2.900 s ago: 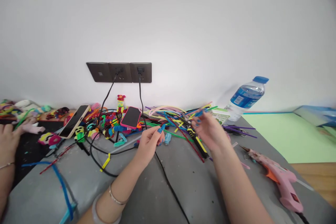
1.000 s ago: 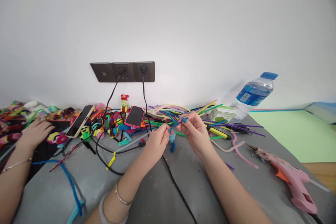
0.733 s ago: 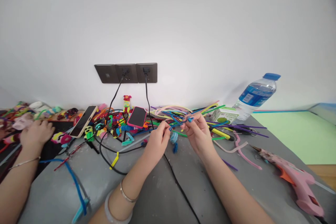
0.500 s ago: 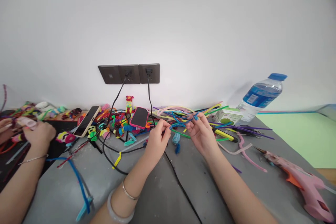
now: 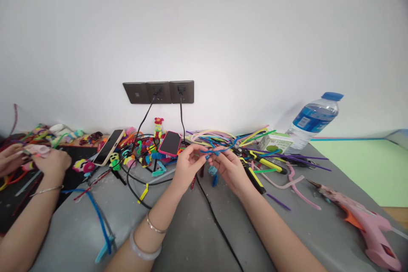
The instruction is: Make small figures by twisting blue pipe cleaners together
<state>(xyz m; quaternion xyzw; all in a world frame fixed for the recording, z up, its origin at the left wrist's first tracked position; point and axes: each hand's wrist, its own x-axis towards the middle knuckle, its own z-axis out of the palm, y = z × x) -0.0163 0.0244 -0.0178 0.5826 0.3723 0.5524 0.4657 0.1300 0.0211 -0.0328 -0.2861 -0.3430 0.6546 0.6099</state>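
A blue pipe cleaner (image 5: 209, 151) is pinched between my two hands above the middle of the table. My left hand (image 5: 187, 165) grips it from the left, thumb and fingers pressed together. Close beside it, my right hand (image 5: 228, 169) has its fingers closed on the same blue strand, and a free end points up to the right. Below the hands, a small light-blue and dark-blue fuzzy piece (image 5: 213, 175) lies on the table, partly hidden. Pliers with yellow and black handles (image 5: 269, 162) lie behind and beside my right hand.
A pink glue gun (image 5: 363, 225) lies at right. A tilted water bottle (image 5: 314, 119) and a green-white box (image 5: 276, 142) stand behind. Black cables (image 5: 213, 214) cross the grey table (image 5: 191, 238). Phones (image 5: 170, 143) and fuzzy figures sit left, near another person's hands (image 5: 52, 161).
My hands have come closer together, the right one moving left and slightly down with the blue pipe cleaner. More of the pliers now shows behind it.
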